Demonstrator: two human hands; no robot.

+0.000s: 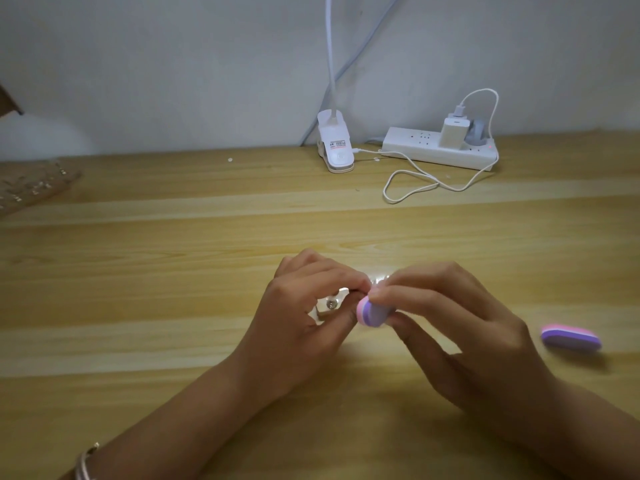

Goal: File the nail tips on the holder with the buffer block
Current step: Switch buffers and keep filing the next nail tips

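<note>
My left hand [304, 317] grips a small clear nail-tip holder [330, 304] with a metal stud, just above the wooden table [173, 278]. Clear nail tips [379, 277] glint at its far end, mostly hidden by my fingers. My right hand [460, 327] pinches a pink, white and purple buffer block [369, 315] between thumb and fingers. The block's end sits against the holder where my two hands meet.
A second pink and purple buffer block [571, 337] lies on the table to the right. At the back stand a white clip lamp base [335, 147] and a power strip [440, 148] with a charger and a looping white cable [412, 188]. A card of small items [31, 185] lies at far left.
</note>
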